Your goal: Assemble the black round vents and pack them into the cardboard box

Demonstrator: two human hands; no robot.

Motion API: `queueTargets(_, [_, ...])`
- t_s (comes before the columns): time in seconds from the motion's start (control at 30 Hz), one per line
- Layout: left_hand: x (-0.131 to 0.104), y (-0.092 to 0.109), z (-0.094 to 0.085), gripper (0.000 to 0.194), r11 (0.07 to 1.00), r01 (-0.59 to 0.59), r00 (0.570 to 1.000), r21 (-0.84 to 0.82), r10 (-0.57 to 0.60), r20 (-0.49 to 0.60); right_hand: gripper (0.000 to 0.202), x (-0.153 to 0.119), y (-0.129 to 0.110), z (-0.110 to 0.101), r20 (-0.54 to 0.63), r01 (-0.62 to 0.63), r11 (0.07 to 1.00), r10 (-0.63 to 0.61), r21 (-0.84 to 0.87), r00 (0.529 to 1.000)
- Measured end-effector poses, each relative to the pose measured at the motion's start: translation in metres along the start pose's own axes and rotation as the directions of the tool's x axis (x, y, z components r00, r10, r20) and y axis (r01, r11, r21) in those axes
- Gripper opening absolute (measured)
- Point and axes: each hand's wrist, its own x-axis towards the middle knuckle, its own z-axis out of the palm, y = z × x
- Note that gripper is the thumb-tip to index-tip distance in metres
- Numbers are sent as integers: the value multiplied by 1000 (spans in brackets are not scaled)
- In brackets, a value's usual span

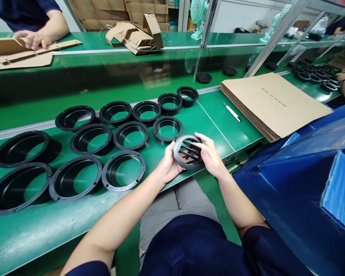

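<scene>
Between my two hands is a round, dark grey plastic part (178,150) with a smooth rim and black ribs across its opening. It is held tilted over the front edge of the green bench (195,120). My left hand (170,164) grips its left and lower side, with the thumb along the rim. On the other side, my right hand (210,156) has its fingers bent around the right and top of the part. The nearest loose piece is a black flanged ring (179,134) just behind my left hand. Several more such rings (138,170) stand in rows to the left.
A stack of cardboard sheets (276,101) lies at the right, with a white-handled cutter (232,112) beside it. Blue plastic sheeting (299,180) is close to my right arm. Across the bench, another person's hand (34,39) rests on cardboard. A conveyor belt (103,76) runs behind the rings.
</scene>
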Motion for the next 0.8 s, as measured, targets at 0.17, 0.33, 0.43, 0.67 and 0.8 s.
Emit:
queueTargets(0.17, [0, -4, 1, 57, 999, -38, 999, 25, 38, -8, 24, 0, -17, 0, -198, 140, 975, -174, -175, 965])
queueTargets(0.33, [-1, -7, 2, 53, 997, -72, 997, 40, 71, 11, 18, 6, -29, 5, -143, 245, 890, -320, -385, 937])
queueTargets(0.43, [-1, -8, 1, 49, 995, -82, 997, 54, 82, -3, 9, 9, -29, 10, -178, 250, 886, -340, -391, 924])
queueTargets(0.67, [-3, -9, 3, 44, 979, -176, 984, 100, 177, -7, 8, 5, -21, 18, -345, 55, 997, -34, 52, 938])
queueTargets(0.8, [0, -10, 2, 50, 985, -138, 989, 103, 143, -39, 14, 0, -18, 3, -394, -28, 938, 172, 346, 903])
